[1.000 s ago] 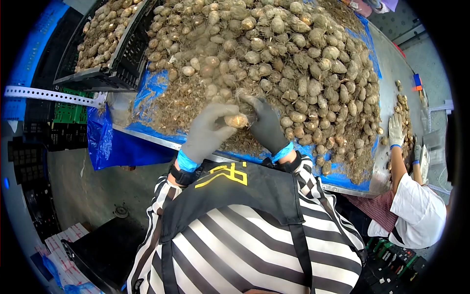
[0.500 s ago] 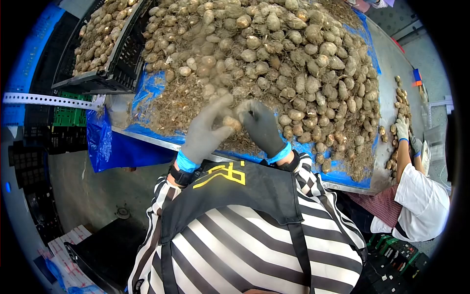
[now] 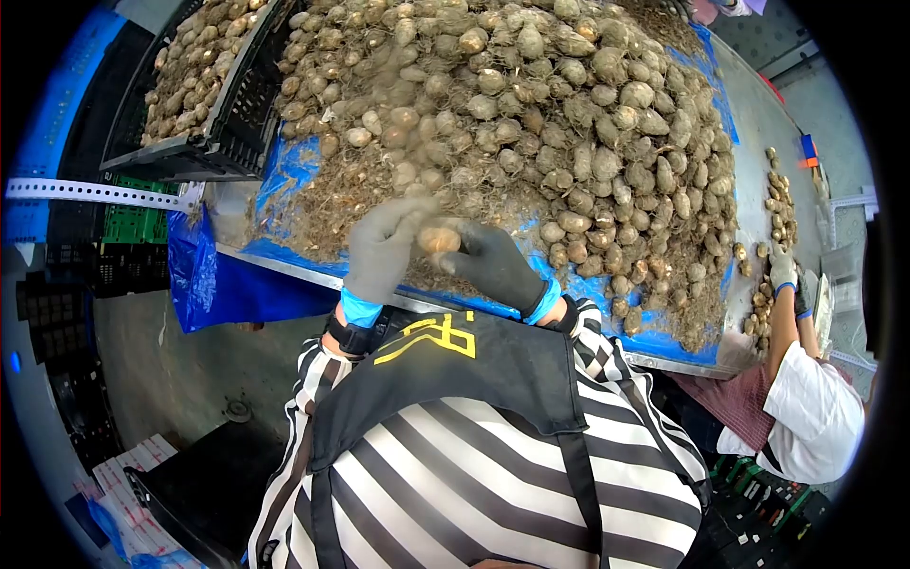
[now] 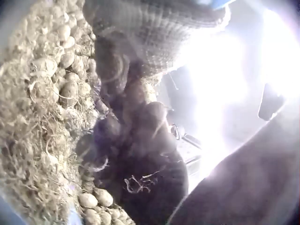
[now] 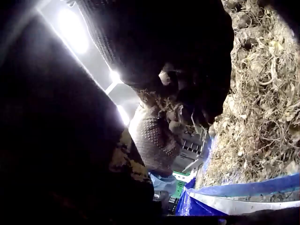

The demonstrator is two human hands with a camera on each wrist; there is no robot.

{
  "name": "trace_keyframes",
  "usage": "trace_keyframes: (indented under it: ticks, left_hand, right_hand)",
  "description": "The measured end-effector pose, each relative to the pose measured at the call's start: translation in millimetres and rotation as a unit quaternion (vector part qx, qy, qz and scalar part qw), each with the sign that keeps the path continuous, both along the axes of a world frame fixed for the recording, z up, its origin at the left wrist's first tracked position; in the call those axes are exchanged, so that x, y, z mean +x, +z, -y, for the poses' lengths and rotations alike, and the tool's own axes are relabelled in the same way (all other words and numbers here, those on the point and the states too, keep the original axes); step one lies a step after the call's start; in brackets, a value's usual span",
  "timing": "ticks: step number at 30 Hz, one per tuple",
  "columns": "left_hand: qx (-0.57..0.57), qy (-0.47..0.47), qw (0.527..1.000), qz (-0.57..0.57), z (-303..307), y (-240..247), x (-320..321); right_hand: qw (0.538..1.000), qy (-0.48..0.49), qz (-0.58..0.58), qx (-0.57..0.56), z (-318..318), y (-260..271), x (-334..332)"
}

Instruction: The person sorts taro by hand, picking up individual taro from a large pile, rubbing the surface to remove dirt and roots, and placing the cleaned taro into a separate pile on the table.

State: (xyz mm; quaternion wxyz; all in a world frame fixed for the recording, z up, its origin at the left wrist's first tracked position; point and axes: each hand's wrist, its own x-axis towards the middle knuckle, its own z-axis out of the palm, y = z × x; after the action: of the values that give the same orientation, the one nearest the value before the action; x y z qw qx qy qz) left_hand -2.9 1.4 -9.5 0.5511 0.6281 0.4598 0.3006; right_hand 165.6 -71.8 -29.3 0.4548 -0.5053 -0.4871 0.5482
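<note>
A small brown taro (image 3: 439, 239) with a pale patch is between the hands, over the near edge of the heap. My right hand (image 3: 498, 266), in a black glove, grips it between thumb and fingers. The left hand (image 3: 379, 245) wears a grey glove and is right beside the taro, its bent, blurred fingers at the taro's far side. In the right wrist view, stringy roots (image 5: 161, 101) hang between the two gloves. A big pile of hairy taros (image 3: 607, 142) lies beyond the hands, with loose root fibres (image 3: 327, 213) around its near left side.
A black crate (image 3: 223, 142) of taros stands at the back left. Blue sheeting (image 3: 256, 289) covers the metal table and hangs over its front edge. At the right, another person (image 3: 806, 408) in a white top works at a row of taros (image 3: 779, 204).
The taro has passed from my left hand to my right hand. The left hand has turned and drawn slightly left; the right has closed round the taro. The other person's hands moved down the row.
</note>
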Motion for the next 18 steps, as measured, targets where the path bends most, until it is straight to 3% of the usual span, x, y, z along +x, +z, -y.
trace_keyframes:
  ticks: [3, 6, 7, 10, 11, 14, 15, 18]
  left_hand:
    - [0.031, 0.019, 0.996, -0.08, -9, 4, -7]
    - [0.03, 0.107, 0.994, -0.012, -25, -7, -15]
    - [0.164, 0.066, 0.975, -0.135, -30, -5, -17]
    - [0.126, -0.015, 0.99, -0.06, -21, 4, -13]
    - [0.003, -0.064, 0.997, -0.038, -17, 9, -12]
    - [-0.051, -0.135, 0.983, -0.112, -4, 9, 1]
    - [-0.073, -0.133, 0.987, -0.057, -5, 4, 2]
    - [0.066, -0.117, 0.983, -0.129, -5, 3, 2]
  right_hand:
    - [0.998, -0.006, 0.064, -0.009, -1, -7, 4]
    - [0.994, -0.005, 0.106, -0.009, -1, -2, 9]
    - [0.995, -0.01, 0.097, 0.013, 0, -5, 8]
    - [0.991, 0.003, 0.127, 0.029, 0, 2, 5]
    - [0.989, 0.011, 0.146, 0.024, 0, 6, 4]
    - [0.978, 0.009, 0.2, 0.056, -1, -13, -2]
    - [0.969, 0.008, 0.231, 0.086, -1, -14, -2]
    - [0.988, 0.04, 0.15, 0.019, 4, 0, 4]
